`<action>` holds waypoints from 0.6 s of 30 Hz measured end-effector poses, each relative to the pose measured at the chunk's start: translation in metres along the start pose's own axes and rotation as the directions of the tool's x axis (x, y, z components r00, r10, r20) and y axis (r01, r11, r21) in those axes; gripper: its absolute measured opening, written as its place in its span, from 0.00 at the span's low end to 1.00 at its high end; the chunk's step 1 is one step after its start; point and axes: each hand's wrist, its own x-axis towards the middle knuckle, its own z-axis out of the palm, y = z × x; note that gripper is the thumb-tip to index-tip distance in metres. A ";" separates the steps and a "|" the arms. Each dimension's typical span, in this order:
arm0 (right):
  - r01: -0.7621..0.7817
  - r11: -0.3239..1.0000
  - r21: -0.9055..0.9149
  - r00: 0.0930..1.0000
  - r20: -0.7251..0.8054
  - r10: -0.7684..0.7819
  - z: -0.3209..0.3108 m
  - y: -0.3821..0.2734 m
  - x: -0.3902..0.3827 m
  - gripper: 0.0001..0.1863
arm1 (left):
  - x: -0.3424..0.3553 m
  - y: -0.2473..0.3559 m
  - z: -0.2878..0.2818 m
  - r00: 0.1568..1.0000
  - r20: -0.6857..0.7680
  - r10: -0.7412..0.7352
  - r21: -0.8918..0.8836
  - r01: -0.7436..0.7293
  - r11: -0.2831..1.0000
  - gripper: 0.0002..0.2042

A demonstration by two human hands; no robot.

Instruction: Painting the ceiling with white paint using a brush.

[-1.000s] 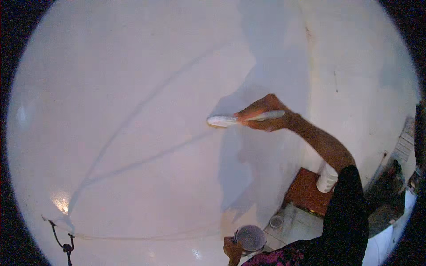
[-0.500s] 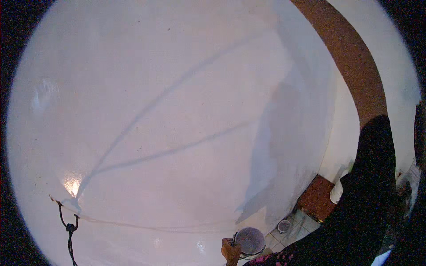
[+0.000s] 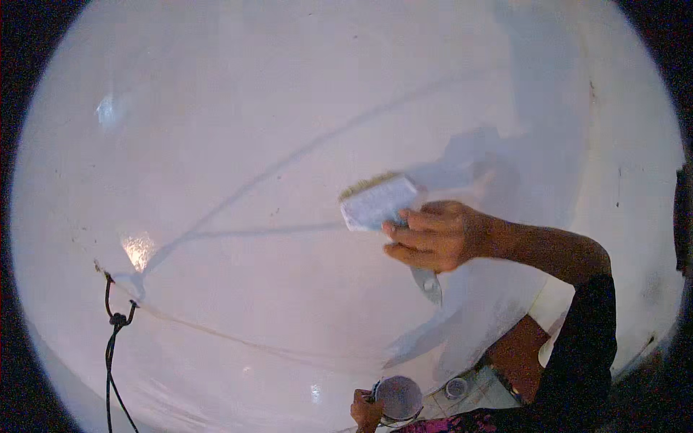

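My right hand (image 3: 442, 237) grips a wide flat paintbrush (image 3: 380, 204) in front of the white wall (image 3: 253, 151). Its pale bristles end in a yellowish tip that points up and left, and the handle end pokes out below my fingers. Whether the tip touches the wall I cannot tell. Down at the lower edge, my left hand (image 3: 367, 410) is closed on the side of a small bucket (image 3: 399, 397), whose open top faces up. The bucket's contents look greyish and are hard to make out.
A metal hook (image 3: 118, 317) with dark cord hangs from the wall at lower left. On the tiled floor (image 3: 473, 397) stands a small round cup (image 3: 456, 388), beside a brown board (image 3: 516, 350). Shadows of the cord and my arm fall across the wall.
My right arm, earlier stretched up past the top edge, has come down and bent, bringing the paintbrush into view. My left hand stays on the bucket. The view has shifted slightly.
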 end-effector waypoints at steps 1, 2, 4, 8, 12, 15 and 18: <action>-0.009 0.999 0.052 0.999 0.043 0.007 -0.004 -0.005 0.006 0.14 | -0.001 -0.002 0.001 1.000 -0.021 0.012 0.041 -0.011 0.999 0.23; -0.019 0.994 0.105 0.996 0.085 0.010 -0.008 -0.007 0.012 0.15 | -0.004 -0.003 0.003 1.000 -0.031 -0.002 0.035 0.003 0.999 0.23; -0.054 0.963 0.263 0.995 0.099 0.029 -0.018 0.017 0.027 0.14 | -0.007 0.011 -0.010 0.994 -0.034 -0.100 0.053 0.102 0.993 0.24; -0.392 0.684 0.615 0.912 0.166 0.374 -0.024 0.088 0.069 0.10 | 0.000 0.012 -0.012 0.989 -0.030 -0.147 0.064 0.148 0.987 0.23; -0.405 0.609 0.681 0.879 0.106 0.466 -0.033 0.148 0.119 0.09 | -0.004 -0.016 -0.006 0.995 -0.082 -0.065 0.005 0.066 0.998 0.21; -0.335 0.805 0.490 0.899 -0.090 0.429 -0.079 0.194 0.167 0.10 | -0.005 -0.024 0.000 0.996 -0.090 0.001 -0.003 -0.001 1.000 0.21; -0.225 0.940 0.257 0.890 -0.339 0.306 -0.095 0.224 0.223 0.11 | -0.021 0.000 -0.026 0.985 -0.094 -0.144 -0.034 0.141 0.989 0.21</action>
